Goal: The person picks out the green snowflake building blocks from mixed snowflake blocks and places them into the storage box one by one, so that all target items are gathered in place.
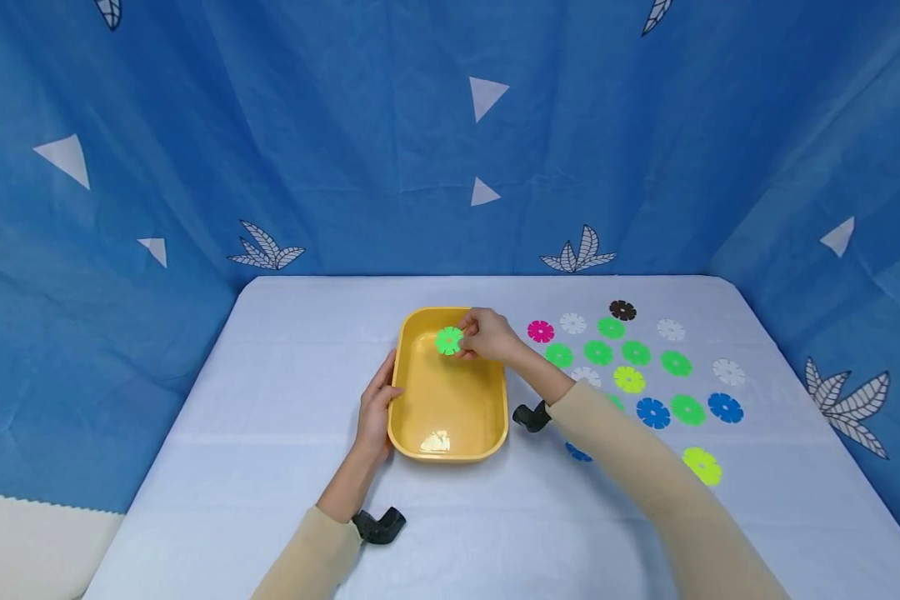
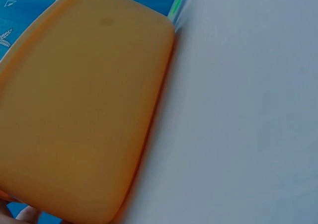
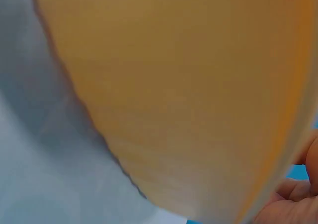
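A yellow rectangular tray [image 1: 450, 417] with raised sides stands near the middle of the white table. My left hand [image 1: 376, 410] grips its left side, thumb over the rim and fingers along the outer wall. Over the tray's far right part, my right hand [image 1: 487, 335] pinches a green notched disc [image 1: 447, 341] between thumb and fingertips. In the left wrist view, the tray's outer wall [image 2: 84, 110] fills much of the picture, with fingertips [image 2: 29, 214] at the lower left. The right wrist view shows the tray wall [image 3: 174, 95] and part of the right hand [image 3: 290, 204].
Right of the tray lie several notched discs: a pink one [image 1: 541, 332], a brown one [image 1: 622, 310], a blue one [image 1: 725, 407], a yellow one [image 1: 629, 379], plus green and white ones. The right forearm [image 1: 630, 467] covers some. A blue curtain [image 1: 390, 150] hangs behind the table.
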Motion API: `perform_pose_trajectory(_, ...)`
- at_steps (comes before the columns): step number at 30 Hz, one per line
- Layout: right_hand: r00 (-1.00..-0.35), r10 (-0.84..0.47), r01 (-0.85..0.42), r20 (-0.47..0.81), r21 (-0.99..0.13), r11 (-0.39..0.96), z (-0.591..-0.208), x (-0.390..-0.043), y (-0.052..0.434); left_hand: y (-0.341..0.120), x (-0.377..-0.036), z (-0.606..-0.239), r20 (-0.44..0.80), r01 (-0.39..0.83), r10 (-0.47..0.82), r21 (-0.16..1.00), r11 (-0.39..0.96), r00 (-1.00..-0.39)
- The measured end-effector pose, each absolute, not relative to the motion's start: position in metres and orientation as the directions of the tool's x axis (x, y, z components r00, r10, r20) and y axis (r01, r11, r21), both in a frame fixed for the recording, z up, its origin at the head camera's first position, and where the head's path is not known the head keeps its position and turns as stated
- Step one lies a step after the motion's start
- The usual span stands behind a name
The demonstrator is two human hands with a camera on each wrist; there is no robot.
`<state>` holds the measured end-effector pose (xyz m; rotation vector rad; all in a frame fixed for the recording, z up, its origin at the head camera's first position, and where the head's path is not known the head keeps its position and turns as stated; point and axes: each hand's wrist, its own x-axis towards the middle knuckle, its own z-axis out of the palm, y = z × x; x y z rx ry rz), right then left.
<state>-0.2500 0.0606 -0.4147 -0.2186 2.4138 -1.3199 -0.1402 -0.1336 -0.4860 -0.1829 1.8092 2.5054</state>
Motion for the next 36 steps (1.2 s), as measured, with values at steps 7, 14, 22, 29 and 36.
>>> perform_pose_trajectory(7, -0.904, -0.34, 0.051, -0.259, -0.856, 0.515, -0.426, -0.256, 0.049, -0.133, -0.14, -0.487, -0.125, -0.11, -0.03, 0.945, -0.307, -0.992)
perform_pose_trajectory(14, -0.903, -0.33, 0.078, -0.275, -0.86, 0.504, -0.437, -0.26, 0.042, -0.134, -0.141, -0.488, -0.121, -0.106, -0.034, 0.949, -0.298, -0.992)
perform_pose_trajectory(22, -0.894, -0.344, 0.105, -0.287, -0.881, 0.461, -0.451, -0.262, 0.038, -0.133, -0.14, -0.488, -0.123, -0.106, -0.035, 0.946, -0.305, -0.992)
perform_pose_trajectory(29, -0.89, -0.357, 0.101, -0.283, -0.887, 0.45, -0.453, -0.259, 0.037, -0.134, -0.139, -0.489, -0.119, -0.105, -0.031, 0.951, -0.291, -0.992)
perform_pose_trajectory(36, -0.896, -0.342, 0.082, -0.282, -0.863, 0.498, -0.453, -0.259, 0.035, -0.134, -0.14, -0.489, -0.109, -0.097, -0.022, 0.947, -0.305, -0.994)
